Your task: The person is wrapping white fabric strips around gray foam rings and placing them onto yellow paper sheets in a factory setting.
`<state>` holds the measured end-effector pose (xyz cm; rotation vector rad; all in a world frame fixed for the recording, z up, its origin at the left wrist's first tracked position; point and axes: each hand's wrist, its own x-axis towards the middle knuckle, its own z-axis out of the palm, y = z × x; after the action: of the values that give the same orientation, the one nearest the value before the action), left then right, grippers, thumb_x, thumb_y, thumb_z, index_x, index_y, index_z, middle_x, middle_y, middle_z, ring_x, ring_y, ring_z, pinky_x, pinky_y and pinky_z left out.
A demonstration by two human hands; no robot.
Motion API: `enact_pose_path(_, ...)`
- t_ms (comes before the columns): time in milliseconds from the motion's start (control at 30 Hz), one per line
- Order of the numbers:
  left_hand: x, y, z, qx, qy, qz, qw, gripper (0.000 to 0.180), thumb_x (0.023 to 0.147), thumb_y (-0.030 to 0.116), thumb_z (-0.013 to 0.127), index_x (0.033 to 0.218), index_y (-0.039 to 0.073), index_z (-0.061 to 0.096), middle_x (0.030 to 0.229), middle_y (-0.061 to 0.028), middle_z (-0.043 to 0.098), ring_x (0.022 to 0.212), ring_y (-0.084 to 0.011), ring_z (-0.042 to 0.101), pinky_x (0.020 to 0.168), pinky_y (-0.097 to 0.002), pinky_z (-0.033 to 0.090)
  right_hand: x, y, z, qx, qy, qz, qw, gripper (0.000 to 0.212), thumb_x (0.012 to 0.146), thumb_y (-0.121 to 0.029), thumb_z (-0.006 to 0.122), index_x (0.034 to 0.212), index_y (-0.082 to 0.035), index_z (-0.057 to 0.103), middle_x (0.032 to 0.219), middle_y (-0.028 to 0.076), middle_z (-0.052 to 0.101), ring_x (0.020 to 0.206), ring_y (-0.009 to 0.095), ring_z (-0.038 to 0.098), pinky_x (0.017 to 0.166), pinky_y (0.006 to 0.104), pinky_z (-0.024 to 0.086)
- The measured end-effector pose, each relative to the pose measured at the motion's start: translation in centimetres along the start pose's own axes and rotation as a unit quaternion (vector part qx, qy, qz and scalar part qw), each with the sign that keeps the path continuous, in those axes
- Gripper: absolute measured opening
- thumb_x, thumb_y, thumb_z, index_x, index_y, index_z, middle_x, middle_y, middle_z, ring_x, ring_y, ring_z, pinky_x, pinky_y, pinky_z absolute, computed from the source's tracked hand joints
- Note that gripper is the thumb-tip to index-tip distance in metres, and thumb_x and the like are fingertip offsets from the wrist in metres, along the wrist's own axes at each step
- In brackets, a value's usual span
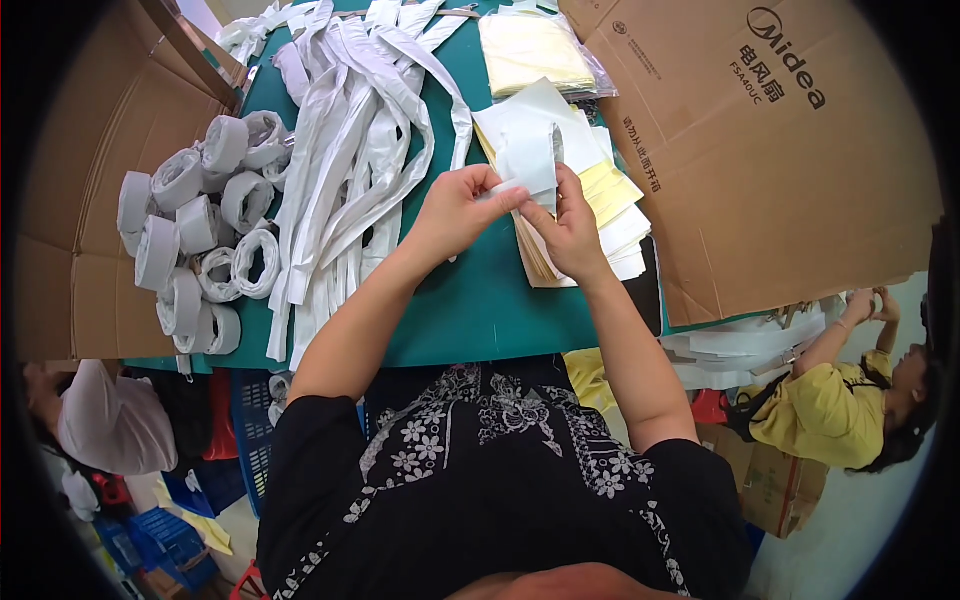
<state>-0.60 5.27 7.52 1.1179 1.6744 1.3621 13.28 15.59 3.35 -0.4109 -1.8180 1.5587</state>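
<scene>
Both my hands meet above the right part of the green table point(450, 325). Thumb and fingers of my left hand point(462, 208) are closed on the lower left edge of a pale white strip point(528, 160), which looks bent over into a loop. My right hand point(572, 225) pinches its lower right side, the two thumbs almost touching. Whether the strip is paper or cloth I cannot tell. Beneath it lies a fanned stack of white and yellow sheets point(620, 215). Long white strips point(345, 130) lie in a loose heap left of my hands.
Several rolled white bands point(176, 180) are piled at the table's left. Cardboard panels point(770, 200) stand on the right and left sides. A plastic-wrapped yellowish stack point(535, 55) sits at the back. People work on either side, one in a yellow shirt point(825, 415).
</scene>
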Motion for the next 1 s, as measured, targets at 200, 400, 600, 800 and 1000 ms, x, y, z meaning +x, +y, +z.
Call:
enact_pose_path(200, -1.4, 0.7, -1.4, -0.002, 0.013, 0.012, 1.000, 0.028, 0.073, 0.024, 0.075, 0.082, 0.003, 0.059, 0.073, 0.0018, 0.057, 0.066, -0.0032, 0.047, 0.060, -0.0191, 0.038, -0.9, -1.5, 0.2, -0.042, -0.086, -0.016, 0.995, 0.050, 0.086, -0.017, 0.061, 0.126, 0.001, 0.037, 0.111, 0.008, 0.051, 0.101, 0.014, 0.051, 0.087, 0.0264, 0.043)
enact_pose_path(400, -1.7, 0.3, -3.5, -0.049, -0.111, -0.100, 0.988, 0.041, 0.068, 0.024, 0.079, 0.096, 0.001, 0.059, 0.085, -0.0024, 0.062, 0.073, -0.0063, 0.054, 0.064, -0.0194, 0.041, -2.0, -2.7, 1.5, -0.031, -0.086, -0.031, 0.995, 0.048, 0.089, -0.025, 0.056, 0.126, 0.001, 0.039, 0.109, 0.008, 0.054, 0.097, 0.013, 0.053, 0.084, 0.0257, 0.043)
enact_pose_path(600, -2.9, 0.1, -2.2, 0.328, 0.242, 0.241, 0.881, 0.048, 0.060, 0.029, 0.082, 0.089, 0.002, 0.056, 0.069, -0.0004, 0.054, 0.064, -0.0151, 0.051, 0.062, -0.0279, 0.042, -2.7, -2.9, 3.6, 0.086, 0.029, 0.019, 0.996, 0.035, 0.089, -0.015, 0.056, 0.119, 0.001, 0.045, 0.101, 0.007, 0.057, 0.094, 0.012, 0.054, 0.082, 0.0247, 0.043)
enact_pose_path(800, -4.0, -0.1, 0.2, 0.209, 0.292, 0.192, 0.913, 0.028, 0.061, 0.027, 0.078, 0.070, 0.006, 0.062, 0.072, -0.0060, 0.056, 0.072, -0.0203, 0.052, 0.065, -0.0337, 0.038, -1.6, -2.6, 4.8, -0.052, 0.134, -0.125, 0.982, 0.025, 0.080, -0.011, 0.066, 0.099, 0.002, 0.055, 0.109, 0.012, 0.051, 0.090, 0.018, 0.055, 0.080, 0.0294, 0.044)
enact_pose_path(1000, -4.6, 1.0, -1.4, 0.054, 0.117, 0.111, 0.986, 0.026, 0.070, 0.012, 0.073, 0.094, 0.004, 0.067, 0.090, -0.0059, 0.065, 0.085, -0.0128, 0.058, 0.074, -0.0275, 0.045, -1.8, -3.9, 3.6, -0.045, 0.063, -0.092, 0.993, 0.028, 0.074, -0.013, 0.072, 0.095, -0.001, 0.058, 0.108, 0.014, 0.053, 0.093, 0.021, 0.055, 0.079, 0.0295, 0.045)
